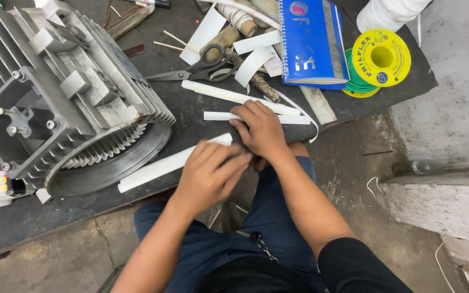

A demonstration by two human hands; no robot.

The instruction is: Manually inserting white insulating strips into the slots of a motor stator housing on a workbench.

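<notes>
Both hands work at the near edge of the dark tabletop [202,127]. The left hand [210,174] is blurred, fingers laid flat over the right end of a long white strip [161,165] that lies slantwise along the near edge; whether its grip closes on the strip cannot be told. The right hand [261,130] presses palm-down just right of it, fingers curled over the tabletop edge, touching a shorter white strip [221,115]; its grip looks loose, with nothing visibly clasped. Just beyond lies a third white strip [234,96]. Farther off rest scissors [202,70], closed, and a blue notebook [310,43]. A yellow spool [381,57] of green wire sits at the far right. A grey finned motor housing [66,92] fills the left side.
</notes>
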